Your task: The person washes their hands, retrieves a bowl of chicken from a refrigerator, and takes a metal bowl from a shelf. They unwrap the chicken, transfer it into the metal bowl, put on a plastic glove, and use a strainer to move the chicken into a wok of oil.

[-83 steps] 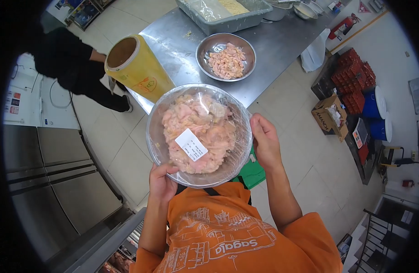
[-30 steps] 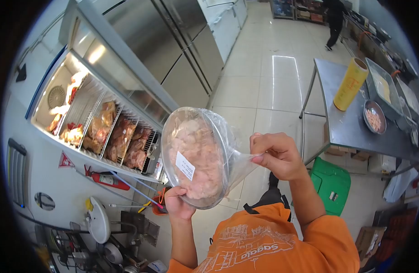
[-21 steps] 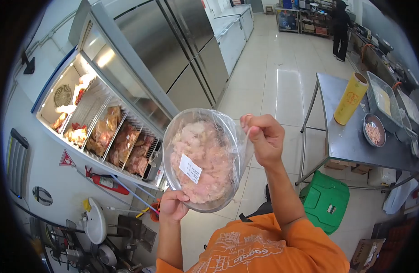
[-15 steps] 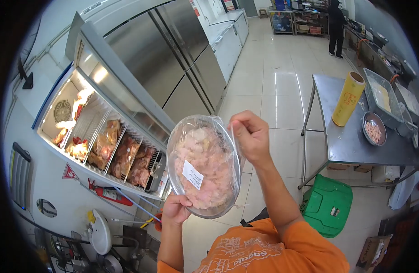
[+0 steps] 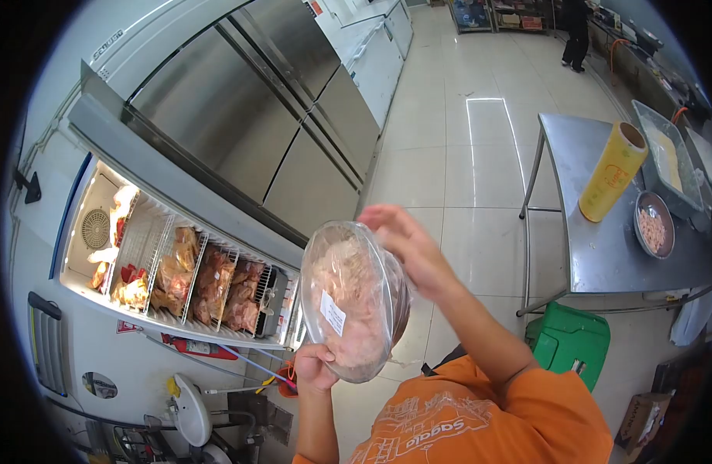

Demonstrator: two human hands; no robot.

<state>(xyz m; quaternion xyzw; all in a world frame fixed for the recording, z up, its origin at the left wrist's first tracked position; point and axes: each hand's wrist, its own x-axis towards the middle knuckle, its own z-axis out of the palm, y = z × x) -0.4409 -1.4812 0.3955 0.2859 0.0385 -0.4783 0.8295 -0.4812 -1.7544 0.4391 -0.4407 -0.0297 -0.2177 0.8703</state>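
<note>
My left hand (image 5: 315,366) grips the lower edge of a bowl (image 5: 400,305), its thumb pressed on the front. Pale pink ground meat (image 5: 346,271) fills the bowl, which is tilted toward me under clear plastic wrap. A white printed label (image 5: 332,312) is stuck on the wrap. At the upper right rim, my right hand (image 5: 408,246) reaches over with its fingers stretched out, slightly blurred, against the wrapped edge. To the left stands a lit display fridge (image 5: 83,298), its door (image 5: 193,174) swung open, with bagged meat (image 5: 176,271) on its racks.
A steel table (image 5: 588,259) at right bears a yellow cling-film roll (image 5: 613,172), a small bowl of pinkish meat (image 5: 653,224) and a clear tub (image 5: 657,147). Under it sits a green bin (image 5: 568,340). A steel refrigerator (image 5: 216,108) stands ahead; a person (image 5: 576,35) stands far off.
My right hand has gone from a pinch on the wrap to stretched fingers over the rim. The bowl has turned and shifted slightly right and down in view. The camera view has shifted.
</note>
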